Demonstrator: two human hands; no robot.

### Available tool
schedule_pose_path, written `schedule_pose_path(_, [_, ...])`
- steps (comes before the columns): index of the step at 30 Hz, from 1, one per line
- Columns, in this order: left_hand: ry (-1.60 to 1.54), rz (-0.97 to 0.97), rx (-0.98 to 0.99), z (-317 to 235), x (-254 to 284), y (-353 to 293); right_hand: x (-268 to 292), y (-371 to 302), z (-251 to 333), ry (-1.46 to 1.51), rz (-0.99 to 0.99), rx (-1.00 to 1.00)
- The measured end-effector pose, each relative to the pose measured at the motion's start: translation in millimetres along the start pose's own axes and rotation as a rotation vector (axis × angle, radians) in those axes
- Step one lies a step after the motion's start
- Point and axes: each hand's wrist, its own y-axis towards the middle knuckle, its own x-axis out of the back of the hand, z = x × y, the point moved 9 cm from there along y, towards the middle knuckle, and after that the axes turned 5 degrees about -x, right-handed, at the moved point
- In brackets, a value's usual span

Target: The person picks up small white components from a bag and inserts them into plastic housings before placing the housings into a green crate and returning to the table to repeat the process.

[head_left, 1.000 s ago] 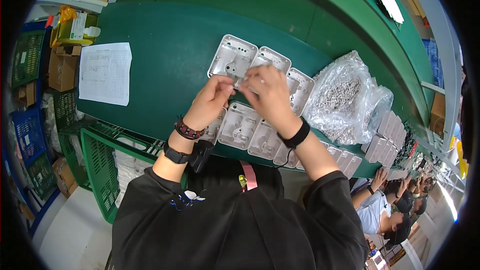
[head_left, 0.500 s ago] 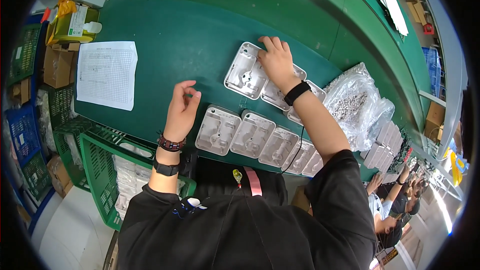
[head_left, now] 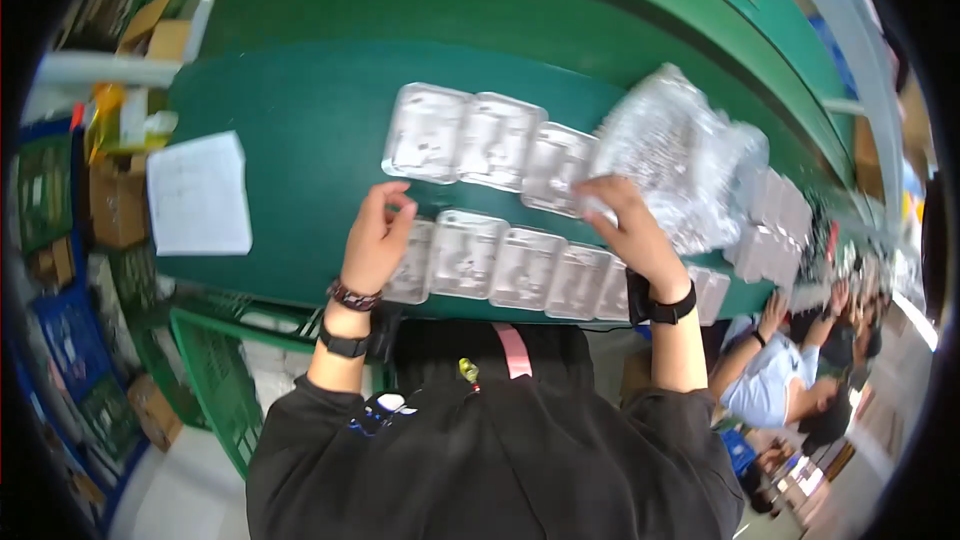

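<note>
Head view: the right hand's (head_left: 637,230) fingers were loosely bent and blurred; whether they held anything could not be told. The left hand's (head_left: 376,238) fingers stood slightly apart, nothing visible between them. The right hand had shifted from the leftmost upper shell (head_left: 428,133) to the row's right-end shell (head_left: 556,166), nearer the clear bag (head_left: 668,145) of small silvery parts.
</note>
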Motion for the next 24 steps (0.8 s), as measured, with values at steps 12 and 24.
schedule_pose_path(12, [0.199, 0.261, 0.009, -77.8, -225.5, -54.6, 141.4, -72.4, -310.6, -0.291, -0.421, -0.095])
schedule_pose_path(24, [0.419, 0.546, -0.411, -183.4, -387.0, -108.6, 110.5, -54.7, -342.2, -0.099, -0.131, -0.123])
